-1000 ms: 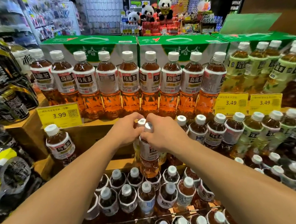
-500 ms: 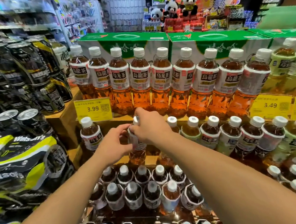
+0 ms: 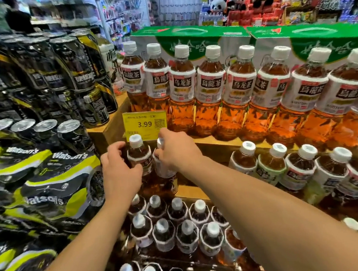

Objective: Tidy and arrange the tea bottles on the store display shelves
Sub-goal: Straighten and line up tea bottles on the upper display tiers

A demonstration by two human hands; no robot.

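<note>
Two amber oolong tea bottles with white caps stand side by side at the left end of the middle shelf. My left hand wraps the left bottle. My right hand grips the neck and label of the right bottle, hiding most of it. A row of the same tea bottles lines the top shelf. More bottles fill the right part of the middle shelf, and several others stand on the lowest tier.
Black and yellow can packs are stacked close on the left. A yellow 3.99 price tag hangs on the top shelf edge just above my hands. Green cartons stand behind the top row. A bare stretch of wooden shelf lies right of my right hand.
Both hands moved left along the middle shelf. The right hand carried its bottle beside the lone bottle at the left end, and the left hand has closed on that lone bottle.
</note>
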